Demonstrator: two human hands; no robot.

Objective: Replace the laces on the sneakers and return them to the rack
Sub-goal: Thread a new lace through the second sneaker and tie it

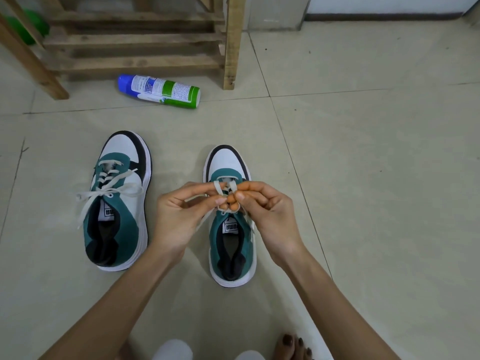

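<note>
Pinching flat cream lace, left hand, right hand, suede sneaker

A spray can lies on its side on the pale tiled floor, blue cap to the left and a green band round its white label (the print is too small to read). Far back on the left sits something bright green, blurred and partly hidden. A dark skirting strip runs along the foot of the white wall. Nearest me, a bare foot with dark-painted toenails rests on the tiles beside white trouser knees.
</note>
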